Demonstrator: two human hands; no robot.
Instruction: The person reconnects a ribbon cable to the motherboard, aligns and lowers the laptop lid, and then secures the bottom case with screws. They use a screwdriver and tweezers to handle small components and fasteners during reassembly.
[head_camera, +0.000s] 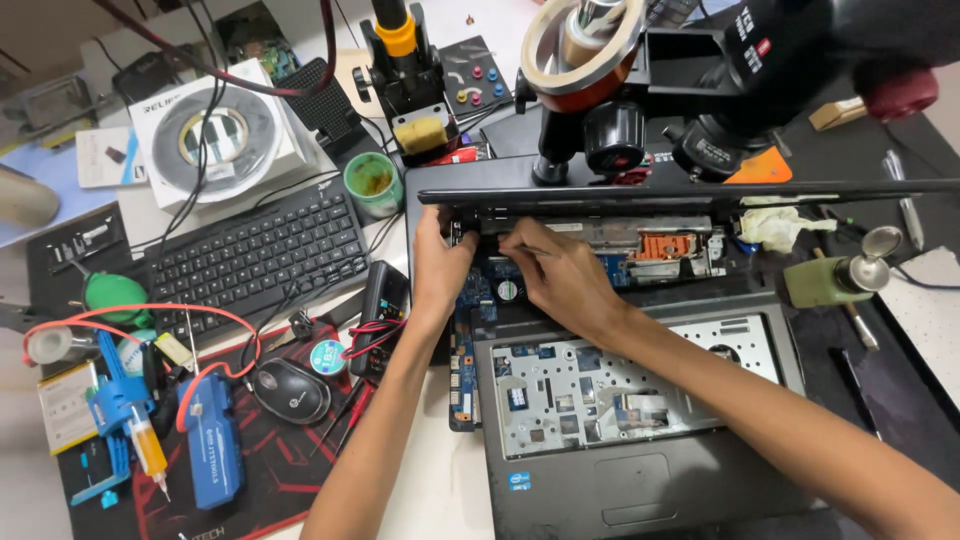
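Two hands, left hand (438, 262) and right hand (556, 275), fingers pinched inside one opened laptop (640, 470).

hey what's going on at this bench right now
A person is working with bare hands inside an opened laptop whose keyboard is off, leaving the metal frame and blue circuit board exposed. The left hand grips the left rear corner near the hinge, while the right hand presses its fingers into the same hinge area. A separate black keyboard, a mouse and a blue tool lie to the left, untouched.
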